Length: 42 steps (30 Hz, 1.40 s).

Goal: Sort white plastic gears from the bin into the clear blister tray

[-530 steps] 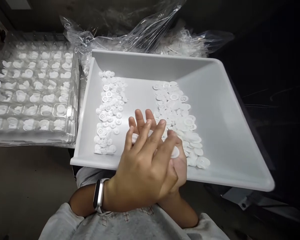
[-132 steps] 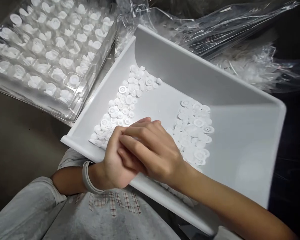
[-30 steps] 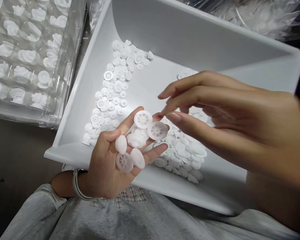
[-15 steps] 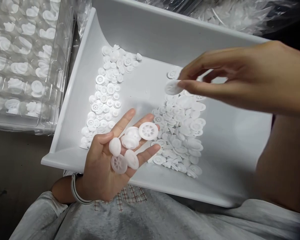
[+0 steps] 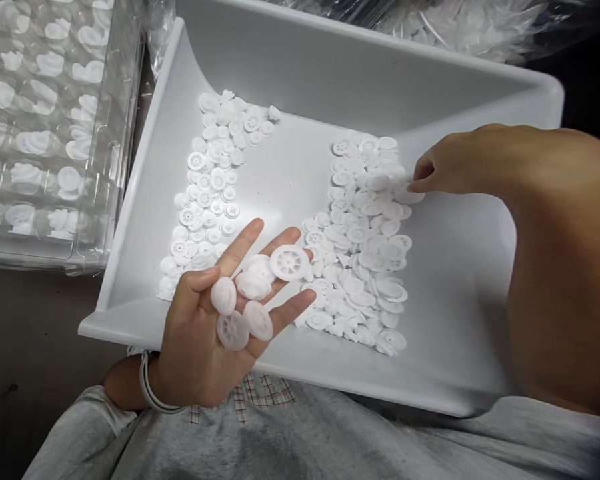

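Note:
Palm up, my left hand (image 5: pixel 215 347) carries several white plastic gears (image 5: pixel 289 263) across its palm and spread fingers. Some show spokes, others toothed rims. My right hand (image 5: pixel 460 163) reaches in from the right, its fingers pinched on a white plastic gear (image 5: pixel 409 194) at the edge of a large gear pile (image 5: pixel 355 233). That gear is partly blurred, and most of the right fingers are hidden behind the hand. Both hands are over a grey-white plastic bin (image 5: pixel 300 170).
Smaller white gears (image 5: pixel 217 179) lie in a band along the bin's left side. Left of the bin stands a clear compartment tray (image 5: pixel 87 180) with white parts in its pockets. Clear plastic bags (image 5: pixel 450 33) lie behind the bin's back wall.
My right hand has moved right and slightly down, from above the pile's top to its right edge, with a gear at its fingertips. My left hand has barely shifted, still bearing its gears.

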Motion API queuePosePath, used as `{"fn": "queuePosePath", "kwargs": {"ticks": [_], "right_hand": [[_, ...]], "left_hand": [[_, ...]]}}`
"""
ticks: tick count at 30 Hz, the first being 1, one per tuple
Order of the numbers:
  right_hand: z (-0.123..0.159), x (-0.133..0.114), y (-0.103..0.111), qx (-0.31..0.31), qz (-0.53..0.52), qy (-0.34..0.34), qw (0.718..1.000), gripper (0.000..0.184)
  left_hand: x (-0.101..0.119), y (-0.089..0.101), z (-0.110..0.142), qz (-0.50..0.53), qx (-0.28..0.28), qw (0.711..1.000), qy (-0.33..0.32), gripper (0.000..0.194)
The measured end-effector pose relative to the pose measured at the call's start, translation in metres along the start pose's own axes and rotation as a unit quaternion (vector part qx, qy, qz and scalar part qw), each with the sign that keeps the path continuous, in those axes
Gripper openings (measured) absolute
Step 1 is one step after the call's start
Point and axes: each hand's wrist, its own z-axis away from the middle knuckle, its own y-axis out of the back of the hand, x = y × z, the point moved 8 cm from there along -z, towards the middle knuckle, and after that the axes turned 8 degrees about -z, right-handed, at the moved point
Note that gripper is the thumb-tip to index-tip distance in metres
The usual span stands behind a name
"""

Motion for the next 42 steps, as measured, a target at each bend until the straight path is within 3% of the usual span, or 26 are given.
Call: {"fn": "queuePosePath", "kwargs": {"ticks": [3, 5, 7, 9, 10, 12, 21, 26, 32, 35, 37, 42], "right_hand": [[-0.005, -0.029, -0.001, -0.060, 0.060, -0.017, 0.996, 0.057], [0.000, -0.069, -0.003, -0.081, 0.046, 0.024, 0.995, 0.042], [0.016, -0.118, -0.008, -0.099, -0.010, 0.113, 0.989, 0.033], [0.050, -0.179, -0.009, -0.130, -0.153, 0.312, 0.929, 0.032], [0.065, -0.196, -0.010, -0.145, -0.180, 0.358, 0.905, 0.029], [0.088, -0.214, -0.010, -0.129, -0.183, 0.399, 0.889, 0.026], [0.121, -0.233, -0.009, -0.046, -0.103, 0.430, 0.896, 0.027], [0.123, -0.243, -0.018, -0.067, -0.105, 0.402, 0.907, 0.022], [0.102, -0.229, -0.014, -0.112, -0.264, 0.273, 0.918, 0.005], [0.082, -0.207, -0.010, -0.094, -0.298, 0.185, 0.932, 0.010], [0.072, -0.198, -0.015, -0.128, -0.317, 0.144, 0.929, 0.019], [0.066, -0.196, -0.029, -0.206, -0.325, 0.130, 0.914, 0.020]], "left_hand": [[0.001, 0.001, 0.000, -0.013, 0.004, 1.000, -0.003, 0.058], [0.000, 0.001, 0.000, -0.025, 0.008, 1.000, -0.003, 0.060], [-0.001, 0.001, 0.000, -0.034, 0.011, 0.999, -0.002, 0.061], [-0.001, 0.001, -0.001, -0.036, 0.021, 0.999, -0.005, 0.062], [-0.001, 0.002, -0.002, -0.036, 0.029, 0.999, -0.008, 0.062], [-0.002, 0.003, -0.003, -0.038, 0.038, 0.998, -0.010, 0.060], [-0.006, -0.001, -0.005, -0.012, 0.023, 1.000, 0.009, 0.054], [-0.011, -0.003, -0.009, -0.005, 0.028, 0.999, 0.017, 0.051], [-0.013, 0.004, -0.010, -0.022, 0.049, 0.998, 0.015, 0.053], [-0.009, 0.003, -0.009, -0.013, 0.034, 0.999, -0.014, 0.051], [-0.008, 0.001, -0.007, -0.016, 0.027, 0.999, -0.022, 0.049], [-0.006, 0.000, -0.004, -0.033, 0.011, 0.999, -0.021, 0.050]]}}
